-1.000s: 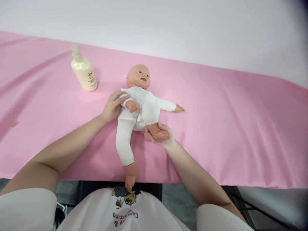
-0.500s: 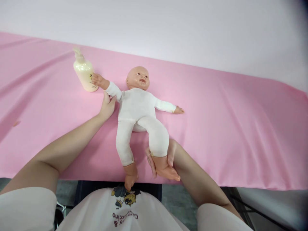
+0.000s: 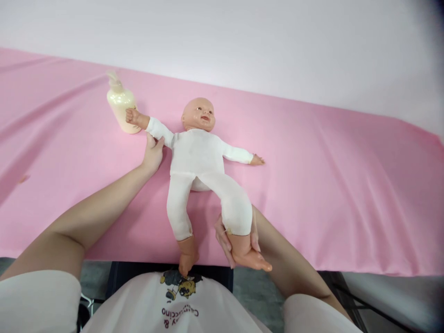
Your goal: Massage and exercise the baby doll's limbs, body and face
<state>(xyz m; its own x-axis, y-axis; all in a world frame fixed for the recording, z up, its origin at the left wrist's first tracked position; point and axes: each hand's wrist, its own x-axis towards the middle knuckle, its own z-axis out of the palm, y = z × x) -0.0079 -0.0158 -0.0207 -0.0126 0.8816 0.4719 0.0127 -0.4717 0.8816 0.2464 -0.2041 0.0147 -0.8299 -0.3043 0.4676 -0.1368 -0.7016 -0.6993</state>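
Note:
A baby doll (image 3: 197, 155) with a white cloth body lies on its back, its head away from me. My left hand (image 3: 152, 155) is closed around the doll's arm on the left side, thumb in view and most fingers hidden under the sleeve. Near the foot on the right, my right hand (image 3: 225, 236) wraps the doll's lower leg from beneath, with fingers showing on both sides of the ankle. The doll's other leg hangs toward the table's front edge. Just behind the raised doll hand stands a cream pump bottle (image 3: 121, 104), partly covered by it.
A pink cloth (image 3: 312, 185) with soft folds covers the table, and a white surface (image 3: 243, 41) rises behind it. The table's front edge runs close to my body. Below it on the right are dark metal bars (image 3: 357, 298).
My right hand has moved the doll's leg to the right and slightly toward me. The doll's arm in my left hand has shifted a little left, covering more of the bottle.

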